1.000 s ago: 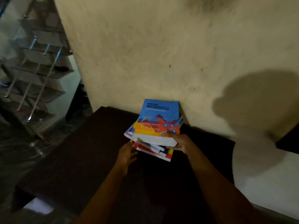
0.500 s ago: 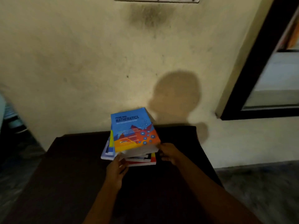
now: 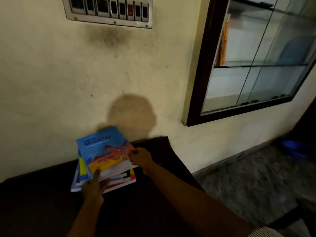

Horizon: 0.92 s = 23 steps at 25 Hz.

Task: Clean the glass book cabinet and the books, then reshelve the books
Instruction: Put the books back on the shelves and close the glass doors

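Left hand (image 3: 93, 185) thumb has climbed onto the cover and pinches the book stack (image 3: 106, 151). Right hand (image 3: 141, 159) curls round its edge. The stack sits between them on the counter (image 3: 42, 202). I should hook fingers under the bottom book and lift level.

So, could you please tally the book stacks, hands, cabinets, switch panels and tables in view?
1 stack of books
2 hands: left hand and right hand, both gripping the stack
1 glass book cabinet
1 switch panel
1 table
Total: 6
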Each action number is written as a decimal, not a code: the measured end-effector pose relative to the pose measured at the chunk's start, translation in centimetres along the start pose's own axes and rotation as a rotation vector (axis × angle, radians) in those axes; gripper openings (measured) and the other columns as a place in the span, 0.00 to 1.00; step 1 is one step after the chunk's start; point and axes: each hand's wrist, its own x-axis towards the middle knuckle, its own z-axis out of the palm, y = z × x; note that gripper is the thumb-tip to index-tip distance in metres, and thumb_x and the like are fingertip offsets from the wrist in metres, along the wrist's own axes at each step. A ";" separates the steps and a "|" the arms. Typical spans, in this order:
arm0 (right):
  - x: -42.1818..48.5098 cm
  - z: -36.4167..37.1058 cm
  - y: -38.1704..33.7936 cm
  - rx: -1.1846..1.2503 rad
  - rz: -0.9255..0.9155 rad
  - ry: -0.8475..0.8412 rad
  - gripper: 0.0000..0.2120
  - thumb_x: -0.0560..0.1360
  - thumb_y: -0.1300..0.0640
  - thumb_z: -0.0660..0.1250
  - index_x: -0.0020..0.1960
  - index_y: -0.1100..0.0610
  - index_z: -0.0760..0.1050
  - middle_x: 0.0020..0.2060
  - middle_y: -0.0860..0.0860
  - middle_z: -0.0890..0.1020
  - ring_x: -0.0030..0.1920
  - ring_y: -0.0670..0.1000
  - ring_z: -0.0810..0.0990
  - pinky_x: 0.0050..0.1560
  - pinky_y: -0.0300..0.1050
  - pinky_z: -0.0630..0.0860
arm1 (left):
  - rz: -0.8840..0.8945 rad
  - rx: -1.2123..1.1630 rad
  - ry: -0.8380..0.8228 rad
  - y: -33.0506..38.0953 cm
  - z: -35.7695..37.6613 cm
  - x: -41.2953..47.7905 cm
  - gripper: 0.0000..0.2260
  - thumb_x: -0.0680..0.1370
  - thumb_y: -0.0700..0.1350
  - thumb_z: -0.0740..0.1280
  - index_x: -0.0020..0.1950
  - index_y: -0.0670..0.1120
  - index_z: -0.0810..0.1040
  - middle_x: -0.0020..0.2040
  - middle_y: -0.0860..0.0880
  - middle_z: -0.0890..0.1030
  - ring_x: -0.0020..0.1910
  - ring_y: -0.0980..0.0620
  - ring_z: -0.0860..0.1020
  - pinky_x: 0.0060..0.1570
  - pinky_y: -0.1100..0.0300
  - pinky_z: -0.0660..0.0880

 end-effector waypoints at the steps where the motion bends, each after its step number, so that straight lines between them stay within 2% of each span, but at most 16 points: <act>1: 0.0 0.2 -0.6 -0.107 -0.063 0.011 0.09 0.77 0.55 0.64 0.39 0.57 0.75 0.43 0.58 0.81 0.46 0.55 0.80 0.49 0.47 0.75 | -0.002 0.017 -0.043 -0.1 0.4 -0.6 0.04 0.78 0.41 0.65 0.51 0.43 0.72 0.49 0.45 0.75 0.36 0.50 0.79 0.22 0.62 0.77; 3: -0.4 0.8 -2.1 -0.306 -0.175 0.008 0.11 0.77 0.51 0.64 0.48 0.60 0.77 0.55 0.61 0.79 0.58 0.58 0.76 0.56 0.47 0.70 | 0.009 0.042 -0.096 -0.5 0.9 -2.4 0.05 0.79 0.38 0.63 0.54 0.42 0.71 0.47 0.44 0.75 0.31 0.52 0.79 0.23 0.62 0.77; 5: -0.7 2.2 -3.5 -0.421 -0.239 -0.043 0.19 0.76 0.50 0.64 0.58 0.63 0.75 0.59 0.60 0.77 0.62 0.57 0.74 0.58 0.46 0.67 | 0.034 0.056 -0.108 -1.0 1.2 -4.0 0.11 0.77 0.38 0.65 0.58 0.42 0.69 0.50 0.43 0.75 0.37 0.47 0.78 0.31 0.57 0.79; 6: -0.8 3.0 -4.0 -0.469 -0.243 -0.091 0.22 0.76 0.48 0.65 0.62 0.63 0.73 0.62 0.60 0.75 0.64 0.58 0.72 0.59 0.46 0.66 | 0.069 0.098 -0.098 -1.3 1.2 -4.4 0.12 0.76 0.38 0.67 0.57 0.42 0.68 0.49 0.43 0.75 0.41 0.44 0.77 0.37 0.53 0.79; 8: -0.6 4.8 -4.7 -0.566 -0.239 -0.168 0.30 0.75 0.44 0.65 0.67 0.64 0.67 0.66 0.61 0.71 0.66 0.59 0.70 0.62 0.47 0.65 | 0.230 0.269 -0.093 -1.7 1.3 -5.0 0.13 0.73 0.39 0.71 0.53 0.46 0.70 0.50 0.43 0.77 0.50 0.41 0.77 0.49 0.44 0.77; 9: -0.3 5.4 -4.7 -0.588 -0.240 -0.167 0.34 0.73 0.42 0.67 0.69 0.64 0.65 0.67 0.61 0.70 0.66 0.59 0.70 0.62 0.48 0.66 | 0.326 0.371 -0.111 -1.7 1.3 -5.3 0.13 0.72 0.40 0.72 0.52 0.47 0.71 0.52 0.41 0.78 0.53 0.40 0.77 0.53 0.43 0.75; 11: 0.2 5.6 -4.5 -0.543 -0.201 -0.098 0.38 0.69 0.42 0.71 0.69 0.64 0.63 0.65 0.60 0.72 0.65 0.59 0.71 0.62 0.50 0.69 | 0.467 0.610 -0.129 -1.1 1.7 -5.7 0.13 0.73 0.41 0.72 0.55 0.42 0.75 0.54 0.39 0.79 0.53 0.40 0.78 0.50 0.52 0.73; 13: 0.8 4.1 -3.5 -0.525 -0.158 -0.028 0.33 0.70 0.45 0.71 0.66 0.64 0.66 0.62 0.59 0.74 0.62 0.58 0.73 0.59 0.48 0.71 | 0.535 0.855 -0.228 -0.3 1.7 -5.3 0.14 0.74 0.42 0.70 0.58 0.39 0.77 0.54 0.40 0.80 0.53 0.43 0.78 0.48 0.60 0.70; 15: 1.8 2.1 -1.9 -0.531 -0.092 0.029 0.31 0.70 0.45 0.71 0.65 0.63 0.69 0.62 0.60 0.75 0.61 0.59 0.75 0.57 0.49 0.72 | 0.529 0.951 -0.361 1.0 1.2 -4.2 0.15 0.75 0.41 0.69 0.61 0.39 0.77 0.57 0.42 0.80 0.56 0.46 0.77 0.51 0.63 0.70; 16: 2.0 1.2 -1.2 -0.509 -0.052 0.042 0.31 0.69 0.45 0.71 0.65 0.61 0.69 0.62 0.60 0.75 0.60 0.59 0.75 0.57 0.49 0.74 | 0.523 0.955 -0.375 1.6 0.7 -3.6 0.15 0.75 0.40 0.68 0.61 0.38 0.76 0.58 0.42 0.79 0.55 0.48 0.77 0.51 0.66 0.70; 17: 2.3 0.5 -0.5 -0.465 -0.045 0.051 0.31 0.69 0.44 0.71 0.65 0.60 0.69 0.62 0.59 0.75 0.59 0.59 0.76 0.57 0.49 0.74 | 0.537 0.929 -0.347 2.1 0.1 -2.9 0.16 0.76 0.38 0.68 0.62 0.36 0.75 0.59 0.40 0.78 0.55 0.48 0.76 0.50 0.66 0.71; 20: 2.2 -0.7 0.6 -0.411 -0.027 0.061 0.32 0.71 0.46 0.70 0.69 0.60 0.65 0.63 0.58 0.74 0.61 0.57 0.75 0.56 0.46 0.71 | 0.580 0.954 -0.084 3.1 -1.7 0.0 0.18 0.77 0.39 0.67 0.64 0.33 0.71 0.60 0.35 0.75 0.59 0.39 0.74 0.55 0.54 0.71; 23: 3.2 -0.8 1.0 -0.399 -0.006 0.050 0.35 0.72 0.45 0.69 0.71 0.60 0.61 0.65 0.58 0.72 0.61 0.57 0.74 0.57 0.47 0.71 | 0.457 1.076 0.022 3.6 -1.8 3.1 0.20 0.77 0.44 0.66 0.66 0.36 0.70 0.63 0.33 0.72 0.62 0.33 0.71 0.61 0.46 0.69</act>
